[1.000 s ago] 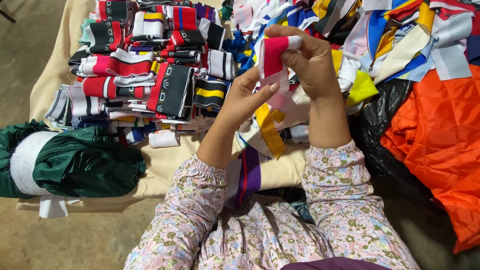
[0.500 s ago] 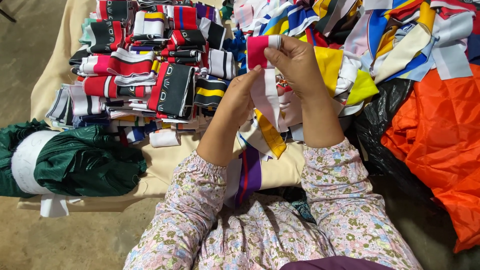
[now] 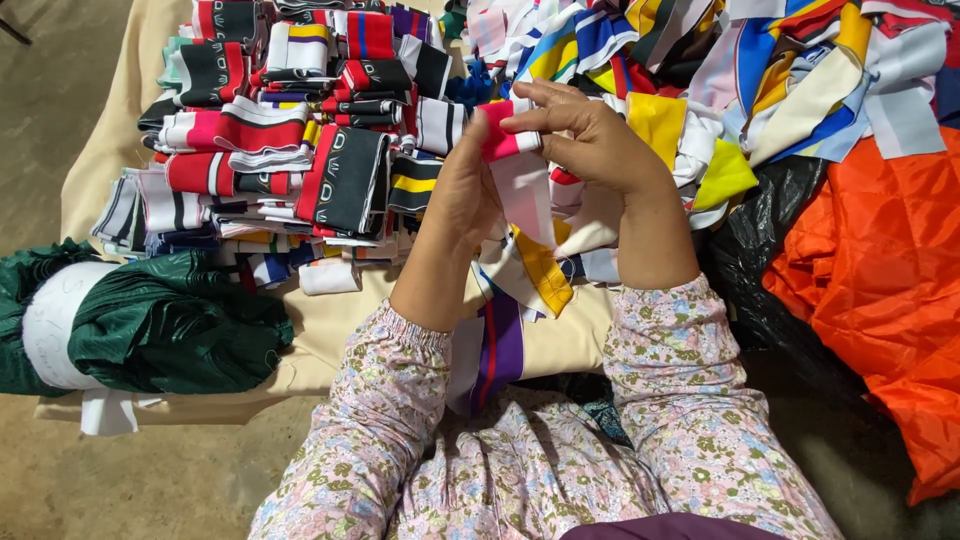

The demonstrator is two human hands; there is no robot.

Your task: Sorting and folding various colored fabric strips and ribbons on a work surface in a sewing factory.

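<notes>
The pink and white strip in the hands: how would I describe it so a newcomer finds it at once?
Start at the beige cloth spread with folded striped bands. Above its right part, the left hand and right hand meet. Pinched between them is the pink and white strip: the only piece lifted off the pile, pink on top, its white end hanging down.

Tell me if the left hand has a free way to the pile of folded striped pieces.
Probably yes. The left hand holds the pink and white strip together with the right hand, but the folded pile lies just beside it on the cream cloth, with nothing between.
</notes>
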